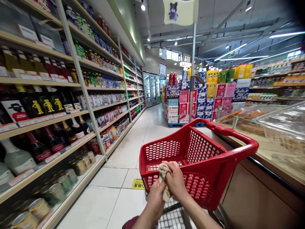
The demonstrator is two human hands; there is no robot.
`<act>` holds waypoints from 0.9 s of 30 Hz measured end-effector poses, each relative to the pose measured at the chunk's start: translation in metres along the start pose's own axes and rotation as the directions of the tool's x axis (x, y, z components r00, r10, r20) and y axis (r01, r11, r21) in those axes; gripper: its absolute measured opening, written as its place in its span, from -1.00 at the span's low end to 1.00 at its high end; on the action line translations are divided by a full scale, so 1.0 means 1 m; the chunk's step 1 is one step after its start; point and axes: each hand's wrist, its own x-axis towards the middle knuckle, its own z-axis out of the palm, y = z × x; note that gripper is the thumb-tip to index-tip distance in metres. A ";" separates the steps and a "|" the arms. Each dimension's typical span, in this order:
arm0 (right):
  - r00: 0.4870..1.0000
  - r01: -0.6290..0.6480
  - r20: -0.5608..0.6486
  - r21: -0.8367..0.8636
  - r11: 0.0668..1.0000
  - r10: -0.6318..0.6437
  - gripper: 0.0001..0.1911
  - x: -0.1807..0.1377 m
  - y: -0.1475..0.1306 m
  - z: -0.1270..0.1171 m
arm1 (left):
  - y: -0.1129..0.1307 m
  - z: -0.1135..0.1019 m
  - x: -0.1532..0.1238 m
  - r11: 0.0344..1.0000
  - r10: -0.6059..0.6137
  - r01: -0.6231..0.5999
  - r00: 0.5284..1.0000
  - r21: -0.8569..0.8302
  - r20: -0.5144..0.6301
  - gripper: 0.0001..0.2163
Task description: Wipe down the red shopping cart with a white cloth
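Here both hands, left hand (156, 194) and right hand (175, 181), grip closed on a crumpled beige cloth (164, 173), wiping the red plastic basket (202, 165); next, steady pressure along its rim seems needed

Both forearms bare from lower frame edge up to wrists, no sleeves in view. Left hand (156, 195) & right hand (176, 181) bare too: no gloves, rings, watch or bands seen. Fingers (172, 165) w/ no visible markings. Dark red fabric patch at bottom edge, just by the left forearm; prob. clothing, can't tell which garment.
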 end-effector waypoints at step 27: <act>0.646 0.762 0.405 -0.398 0.511 -0.647 -0.57 -0.031 0.067 0.019 | 0.052 -0.061 0.024 0.719 0.447 -0.178 0.858 0.671 -0.251 -0.82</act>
